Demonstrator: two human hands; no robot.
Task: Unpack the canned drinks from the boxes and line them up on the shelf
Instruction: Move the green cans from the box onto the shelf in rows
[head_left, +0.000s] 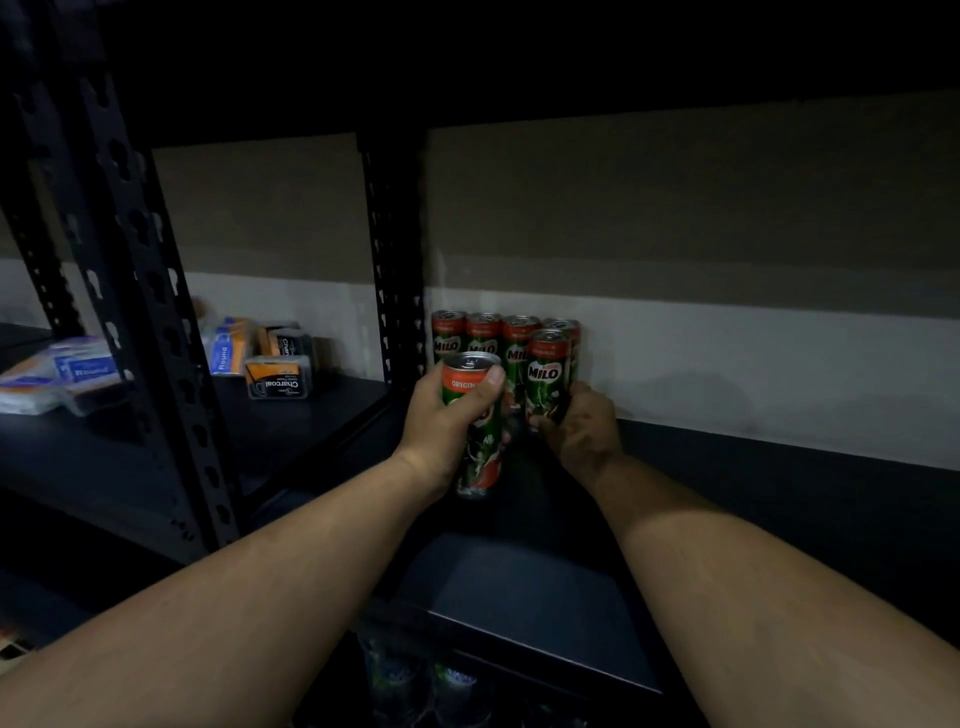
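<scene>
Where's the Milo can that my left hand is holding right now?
In the head view, the Milo can is gripped in your left hand over the dark shelf, just in front of the back row of cans by the wall.

Dim stockroom: black slotted-steel shelving (753, 493) holding packaged goods (278, 376)

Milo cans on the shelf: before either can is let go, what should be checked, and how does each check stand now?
1. Left hand grips its can firmly: ok.
2. That can upright: not ok, it tilts.
3. Right hand holds the front can low: ok.
4. Front can's base flat on the shelf: cannot tell, the hand hides it.
5. Back row upright by the wall: ok.
6. Free shelf to the right: ok.
</scene>
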